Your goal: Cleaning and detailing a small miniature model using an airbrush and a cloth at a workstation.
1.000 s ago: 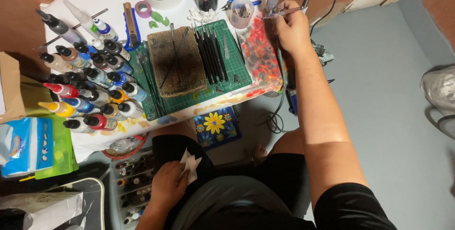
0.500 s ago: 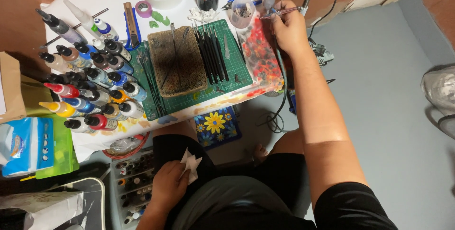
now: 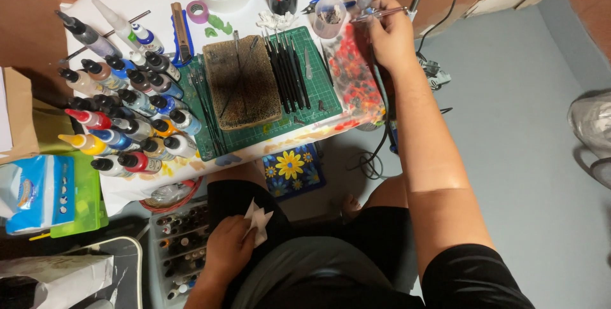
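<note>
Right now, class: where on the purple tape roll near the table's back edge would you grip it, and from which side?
Grip the purple tape roll from above, pinching across its outer rim. It lies flat with its hole facing up, and the brown wooden stick lies close on its left, so a side approach is cramped.

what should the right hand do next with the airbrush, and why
Probably bring the airbrush toward the tissue for a wipe. The right hand holds it at the plastic cup at the table's far edge, while the left hand holds the tissue on the lap.
</note>
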